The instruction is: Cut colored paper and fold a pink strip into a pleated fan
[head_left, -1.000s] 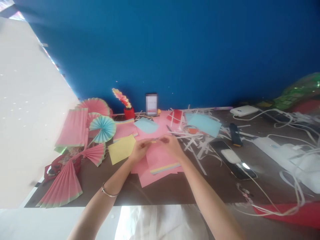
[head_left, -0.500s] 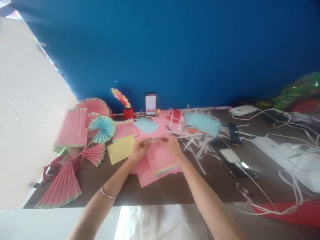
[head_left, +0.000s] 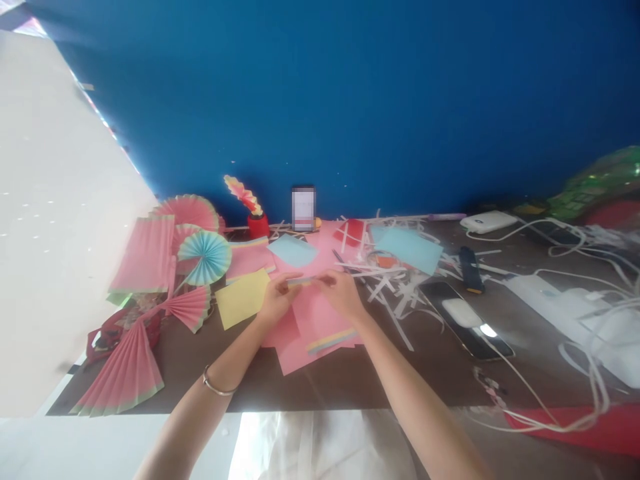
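Observation:
Between my two hands a narrow folded paper strip (head_left: 303,281) with yellowish and bluish edges is held above pink sheets. My left hand (head_left: 278,299) is closed on its left end, and my right hand (head_left: 339,291) pinches its right end. Beneath lie overlapping pink paper sheets (head_left: 293,357), one with a yellow and blue banded edge (head_left: 333,340). A yellow sheet (head_left: 240,300) lies just left of my left hand. Beyond the hands rests a light blue sheet (head_left: 293,251).
Pleated paper fans (head_left: 204,257) crowd the left side. White paper scraps (head_left: 395,287) and another blue sheet (head_left: 410,248) lie to the right. Farther right are a black phone (head_left: 465,327), a power strip (head_left: 550,303) and tangled cables. A small screen (head_left: 303,208) stands against the blue wall.
Both hands stay in nearly the same place on the strip, and slightly more of it shows between my fingers. The whole view has shifted very slightly.

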Demonstrator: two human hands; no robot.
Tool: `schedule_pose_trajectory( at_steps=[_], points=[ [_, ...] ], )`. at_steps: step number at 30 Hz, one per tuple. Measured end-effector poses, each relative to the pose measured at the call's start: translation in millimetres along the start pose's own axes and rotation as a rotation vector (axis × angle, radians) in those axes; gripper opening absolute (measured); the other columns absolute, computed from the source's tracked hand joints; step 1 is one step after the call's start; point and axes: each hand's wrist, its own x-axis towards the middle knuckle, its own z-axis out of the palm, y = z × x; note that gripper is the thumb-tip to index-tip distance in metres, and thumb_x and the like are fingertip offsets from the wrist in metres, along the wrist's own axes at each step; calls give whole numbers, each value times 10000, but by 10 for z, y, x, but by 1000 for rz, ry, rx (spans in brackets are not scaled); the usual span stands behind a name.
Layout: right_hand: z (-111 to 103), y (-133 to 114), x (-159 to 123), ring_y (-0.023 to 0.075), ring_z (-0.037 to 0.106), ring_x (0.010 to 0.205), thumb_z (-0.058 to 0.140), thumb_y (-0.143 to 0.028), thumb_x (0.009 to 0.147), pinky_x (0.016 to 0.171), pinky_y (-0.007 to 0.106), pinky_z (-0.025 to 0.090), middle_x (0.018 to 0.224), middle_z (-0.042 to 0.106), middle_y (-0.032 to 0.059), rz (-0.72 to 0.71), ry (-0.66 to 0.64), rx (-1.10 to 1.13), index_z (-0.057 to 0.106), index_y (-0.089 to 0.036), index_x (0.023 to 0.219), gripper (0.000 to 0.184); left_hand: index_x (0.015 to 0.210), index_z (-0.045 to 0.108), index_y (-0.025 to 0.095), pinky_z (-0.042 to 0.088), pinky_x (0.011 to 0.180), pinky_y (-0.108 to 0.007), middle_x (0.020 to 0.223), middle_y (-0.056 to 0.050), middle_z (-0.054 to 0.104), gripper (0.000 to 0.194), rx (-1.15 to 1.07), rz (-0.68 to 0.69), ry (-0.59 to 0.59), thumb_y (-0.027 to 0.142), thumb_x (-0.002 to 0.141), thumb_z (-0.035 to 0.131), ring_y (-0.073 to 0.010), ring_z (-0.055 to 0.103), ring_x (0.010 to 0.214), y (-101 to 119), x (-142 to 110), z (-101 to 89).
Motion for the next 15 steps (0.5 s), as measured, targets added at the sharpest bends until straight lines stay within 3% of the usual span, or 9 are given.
schedule_pose_trajectory(
  at_steps=[6,9,15],
  points=[
    [-55,42,22,168,624,721,600,-277,719,657,279,480,776,672,45,30,-23,69,634,-175,751,112,964,634,165,355,509,-212,689,-12,594,285,53,34,7,317,724,626,-81,459,539,-4,12,-16],
    [-79,48,25,163,618,672,598,-306,724,631,276,478,719,659,34,-1,-47,60,630,-177,706,134,961,631,166,365,529,-215,776,-32,614,272,68,52,22,306,728,619,-88,478,579,5,20,-25],
    [-70,111,40,130,594,508,600,-328,705,527,273,483,790,657,51,50,-40,116,623,-164,707,165,995,614,170,284,450,-205,556,29,495,318,94,9,17,343,728,616,-69,383,463,17,12,-49]
  ],
)
